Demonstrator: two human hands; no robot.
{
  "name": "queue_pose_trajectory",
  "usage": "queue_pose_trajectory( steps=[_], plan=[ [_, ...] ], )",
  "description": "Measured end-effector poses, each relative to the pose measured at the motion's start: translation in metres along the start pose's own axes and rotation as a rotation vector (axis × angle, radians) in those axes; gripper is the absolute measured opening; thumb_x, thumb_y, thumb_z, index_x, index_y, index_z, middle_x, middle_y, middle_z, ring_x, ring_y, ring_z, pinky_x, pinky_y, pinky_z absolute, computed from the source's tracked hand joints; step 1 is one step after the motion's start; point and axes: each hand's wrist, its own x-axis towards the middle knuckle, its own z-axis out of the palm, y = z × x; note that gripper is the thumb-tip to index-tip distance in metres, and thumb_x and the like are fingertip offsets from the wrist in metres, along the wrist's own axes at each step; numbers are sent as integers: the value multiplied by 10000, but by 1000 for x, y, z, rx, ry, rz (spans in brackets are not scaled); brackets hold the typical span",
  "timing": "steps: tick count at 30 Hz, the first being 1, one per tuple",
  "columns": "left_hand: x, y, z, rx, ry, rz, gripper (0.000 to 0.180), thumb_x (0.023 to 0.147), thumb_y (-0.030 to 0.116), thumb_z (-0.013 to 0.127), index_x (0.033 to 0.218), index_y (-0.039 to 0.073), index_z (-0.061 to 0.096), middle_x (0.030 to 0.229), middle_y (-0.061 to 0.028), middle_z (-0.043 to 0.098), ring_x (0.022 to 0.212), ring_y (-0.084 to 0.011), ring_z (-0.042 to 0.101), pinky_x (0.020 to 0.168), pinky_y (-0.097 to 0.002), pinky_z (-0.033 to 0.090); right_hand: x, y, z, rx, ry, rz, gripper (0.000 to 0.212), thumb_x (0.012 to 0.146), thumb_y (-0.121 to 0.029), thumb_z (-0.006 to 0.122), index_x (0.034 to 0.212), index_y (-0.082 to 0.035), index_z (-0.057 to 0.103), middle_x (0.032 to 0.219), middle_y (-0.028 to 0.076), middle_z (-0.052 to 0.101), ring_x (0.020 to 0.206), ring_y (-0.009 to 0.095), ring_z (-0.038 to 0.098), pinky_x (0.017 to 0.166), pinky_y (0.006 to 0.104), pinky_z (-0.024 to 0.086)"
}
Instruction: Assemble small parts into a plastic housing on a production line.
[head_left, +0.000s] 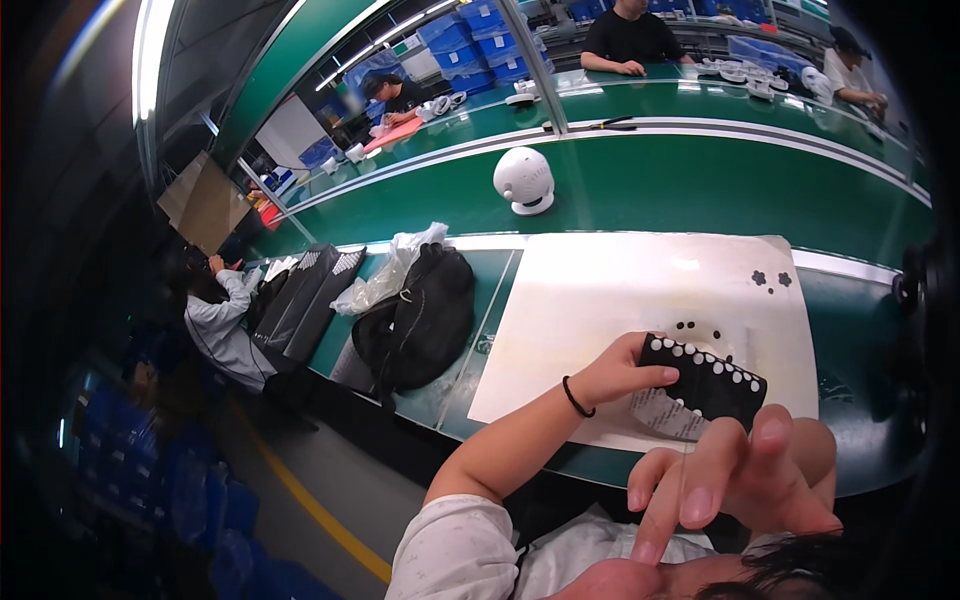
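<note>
My left hand [625, 372] pinches the left edge of a black sheet [715, 385] with rows of white round dots. The sheet is tilted above a white board [560, 300], and a pale printed piece [668, 412] shows below its lower left edge. Close to the camera, my right hand [745, 480] is raised in front of my body, fingers partly bent and apart, with nothing visible in them. Several small black round pads [690, 325] lie on the board beyond the sheet. Black flower-shaped pieces [759, 278] lie at its far right.
A black bag [430, 315] and clear plastic [385, 280] lie left of the board. A white rounded device [524, 180] stands on the green conveyor belt [640, 180] beyond. Several people work across and to the left; one co-worker [225, 320] sits beside dark packs.
</note>
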Motion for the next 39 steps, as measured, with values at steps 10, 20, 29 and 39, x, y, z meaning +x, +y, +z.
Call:
queue_pose_trajectory(
  steps=[10,20,29,39],
  plan=[
    [1,1,8,-5,116,76,286,725,55,624,987,-3,525,912,-39,586,837,-100,538,761,-247,436,-12,5,39,111,328,212,538,831,-362,471,1251,-125,234,1083,152,427,863,362,570,821,394,314],
    [-5,-4,2,7,181,71,337,732,67,612,1043,-15,513,969,-59,582,891,-122,537,807,-269,428,2,32,16,283,-120,40,583,797,-158,572,1278,-102,247,1104,172,427,936,292,531,720,341,507],
    [-5,-5,2,8,203,59,328,723,71,619,1022,-19,519,959,-60,585,880,-120,540,807,-265,427,1,32,19,271,-14,-1,413,815,-152,552,1175,-72,368,1053,162,475,910,271,547,719,311,498],
    [-4,-7,2,-24,182,59,335,722,69,626,1027,-15,517,959,-58,583,876,-120,543,800,-260,431,7,33,12,326,-118,-7,459,812,-175,559,1208,-73,350,1058,163,472,914,273,548,724,314,496]
  ],
)
